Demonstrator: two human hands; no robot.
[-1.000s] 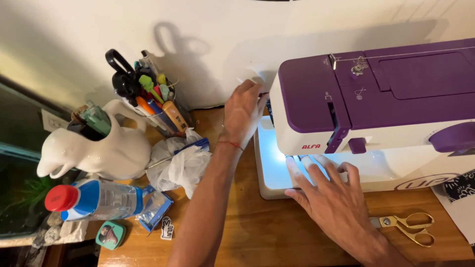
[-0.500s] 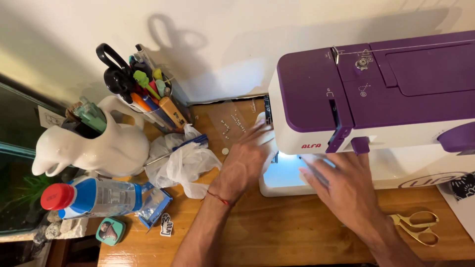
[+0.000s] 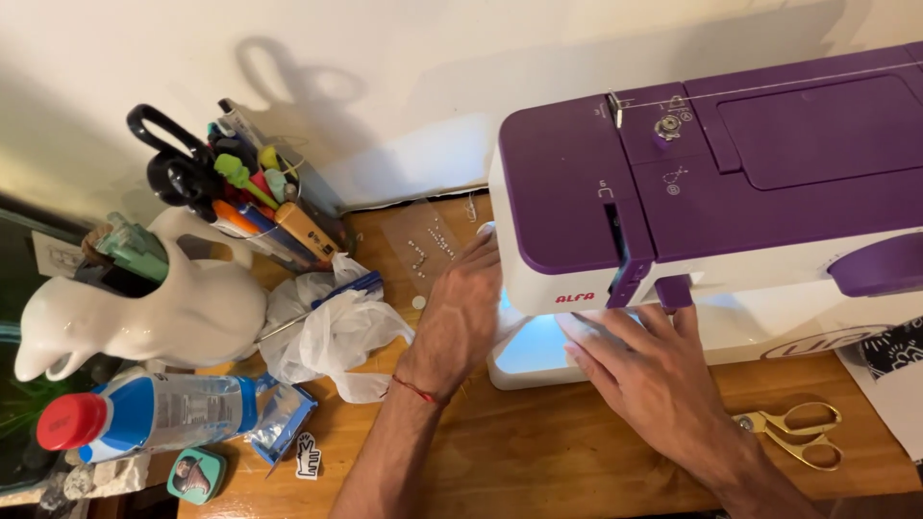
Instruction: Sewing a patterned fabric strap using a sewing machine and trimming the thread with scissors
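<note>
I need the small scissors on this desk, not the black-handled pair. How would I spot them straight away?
Start at the purple-and-white sewing machine and drop to the wooden desk in front of its right end. The gold scissors lie flat there, just right of the right hand. They are all metal, gold-coloured, unlike the black-handled scissors upright in the pen pot.

I have one view only, from the head camera: it looks steeply down and close onto the brown wooden tabletop [image 3: 538, 461], facing the pale wall at 12 o'clock. The purple-and-white sewing machine [image 3: 731, 192] fills 1 to 3 o'clock; no second view overlaps.
</note>
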